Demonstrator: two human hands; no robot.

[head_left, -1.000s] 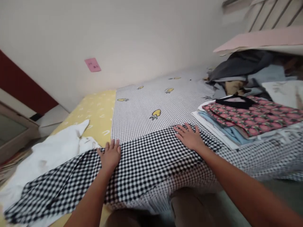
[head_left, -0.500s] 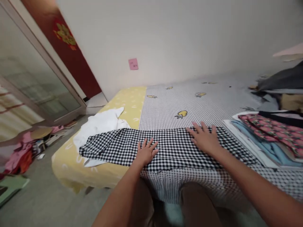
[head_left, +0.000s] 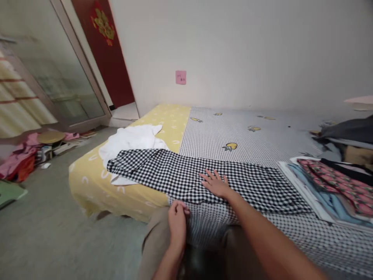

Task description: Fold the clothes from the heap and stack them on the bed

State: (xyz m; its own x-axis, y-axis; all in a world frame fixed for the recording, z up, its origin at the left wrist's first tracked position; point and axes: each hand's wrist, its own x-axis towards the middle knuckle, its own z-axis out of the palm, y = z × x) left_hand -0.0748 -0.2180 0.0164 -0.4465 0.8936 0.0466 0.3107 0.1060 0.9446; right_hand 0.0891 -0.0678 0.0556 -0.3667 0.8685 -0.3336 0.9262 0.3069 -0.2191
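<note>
A long black-and-white gingham garment [head_left: 171,171] lies spread along the front of the bed, its exact kind unclear. My right hand [head_left: 215,183] rests flat on its middle, fingers spread. My left hand [head_left: 177,217] is curled closed at the bed's front edge above my knee, just below the garment's near edge, and I see nothing in it. The garment's left end overlaps a crumpled white cloth [head_left: 131,137]. Its right end reaches a stack of folded clothes [head_left: 335,186], with a pink patterned piece near the top.
The bed carries a yellow sheet [head_left: 171,112] at left and a small-checked sheet with pineapples [head_left: 210,136] at right. A dark pile [head_left: 349,130] sits at far right. Pink and red items [head_left: 25,155] lie on the floor at left, near a glass door [head_left: 64,70].
My left hand has come off the garment to the bed edge and curled closed. My right hand has slid left and nearer along the garment. The view has shifted left.
</note>
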